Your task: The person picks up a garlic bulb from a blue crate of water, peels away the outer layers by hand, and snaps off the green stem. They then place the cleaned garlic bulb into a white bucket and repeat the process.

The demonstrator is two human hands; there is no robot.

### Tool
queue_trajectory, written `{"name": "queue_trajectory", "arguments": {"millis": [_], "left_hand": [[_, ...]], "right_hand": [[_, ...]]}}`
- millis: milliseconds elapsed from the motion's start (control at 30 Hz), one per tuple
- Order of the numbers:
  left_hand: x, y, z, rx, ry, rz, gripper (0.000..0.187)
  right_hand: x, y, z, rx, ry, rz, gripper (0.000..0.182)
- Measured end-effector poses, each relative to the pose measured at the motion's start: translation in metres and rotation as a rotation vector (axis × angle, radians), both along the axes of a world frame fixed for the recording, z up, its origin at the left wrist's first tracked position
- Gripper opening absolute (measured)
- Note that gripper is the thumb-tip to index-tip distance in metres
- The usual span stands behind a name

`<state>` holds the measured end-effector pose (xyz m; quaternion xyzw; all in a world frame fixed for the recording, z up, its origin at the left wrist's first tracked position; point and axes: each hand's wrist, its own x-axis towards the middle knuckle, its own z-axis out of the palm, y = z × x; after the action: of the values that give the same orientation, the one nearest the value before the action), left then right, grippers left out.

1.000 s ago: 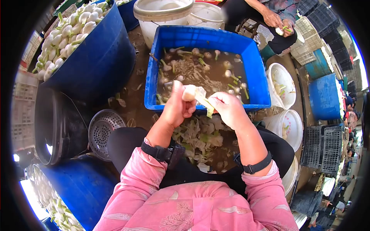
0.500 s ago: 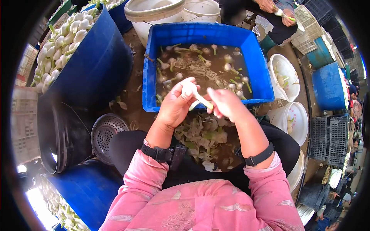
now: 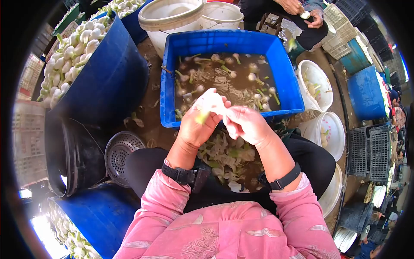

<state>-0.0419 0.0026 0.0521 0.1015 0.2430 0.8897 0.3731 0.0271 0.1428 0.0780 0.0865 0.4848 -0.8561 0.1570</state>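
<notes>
My left hand (image 3: pixel 196 125) is closed around a white garlic bulb (image 3: pixel 212 104), its pale green stem (image 3: pixel 202 117) pointing down to the left; the stem is smeared by motion. Coming in from the right, my right hand (image 3: pixel 249 124) pinches the bulb's right side with thumb and fingers pressed together. Both hands are raised over the near rim of a blue tub (image 3: pixel 282 113) of brown water. Several garlic bulbs float in it, among them one with a green stem (image 3: pixel 229 72). Peeled garlic skins (image 3: pixel 228 157) lie in a heap below my hands.
A big blue barrel (image 3: pixel 108 73) heaped with garlic stands left, near a metal strainer (image 3: pixel 123 151) and a black bucket (image 3: pixel 64 151). White buckets (image 3: pixel 170 17) stand behind the tub, and more white buckets (image 3: pixel 334 134) at right. Another person's hands (image 3: pixel 317 18) hold garlic at the back.
The garlic's stem has swung from pointing right to pointing down-left. My right hand has moved left and now meets the bulb. The other person's hands have shifted slightly.
</notes>
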Motion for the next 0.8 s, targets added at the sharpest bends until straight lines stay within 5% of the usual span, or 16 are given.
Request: {"name": "queue_trajectory", "arguments": {"millis": [100, 167, 233, 367, 400, 467, 500, 567, 633, 700, 733, 767, 800], "left_hand": [[-0.011, -0.005, -0.018, 0.177, -0.186, 0.027, 0.036], [-0.013, -0.007, -0.014, 0.101, -0.198, 0.052, 0.039], [-0.01, -0.007, -0.015, 0.099, -0.186, -0.016, 0.04], [0.0, -0.001, -0.032, -0.358, -0.138, 0.092, 0.041], [0.004, 0.004, -0.03, -0.425, -0.109, 0.039, 0.042], [0.015, 0.011, -0.031, -0.485, -0.049, -0.05, 0.044], [0.014, 0.009, -0.029, -0.51, -0.011, -0.194, 0.044], [0.017, 0.009, -0.019, -0.673, 0.045, -0.373, 0.045], [0.019, 0.009, -0.016, -0.721, 0.067, -0.291, 0.037], [0.017, 0.007, -0.02, -0.751, 0.077, -0.148, 0.031], [0.015, 0.008, -0.019, -0.775, 0.033, -0.109, 0.026], [0.013, 0.008, -0.021, -0.801, 0.021, -0.083, 0.027], [0.015, 0.009, -0.021, -0.791, 0.025, -0.078, 0.027]], "right_hand": [[0.008, 0.006, 0.0, 0.237, -0.021, 0.099, 0.031], [0.008, 0.004, -0.004, 1.041, -0.168, 0.528, 0.035], [0.017, -0.002, 0.005, 1.844, -0.154, 0.572, 0.036], [0.007, -0.024, 0.026, 1.349, 0.375, -0.496, 0.042], [-0.001, -0.018, 0.015, 1.472, 0.632, -0.52, 0.042], [-0.01, -0.012, -0.017, 1.189, 0.703, -0.417, 0.031], [-0.009, -0.017, -0.017, 0.449, 0.035, -0.322, 0.022], [-0.011, -0.005, -0.034, -0.028, 0.059, -0.581, 0.016], [-0.005, 0.025, -0.016, -0.257, -0.185, -0.807, 0.008], [-0.009, 0.09, -0.039, -0.428, 0.055, -0.837, 0.013], [-0.004, 0.11, -0.019, -0.175, 0.025, -0.929, 0.021], [0.004, 0.157, -0.034, -0.608, 0.321, -0.726, 0.027], [0.007, 0.214, -0.062, -0.553, 0.715, -0.562, 0.019]]}}
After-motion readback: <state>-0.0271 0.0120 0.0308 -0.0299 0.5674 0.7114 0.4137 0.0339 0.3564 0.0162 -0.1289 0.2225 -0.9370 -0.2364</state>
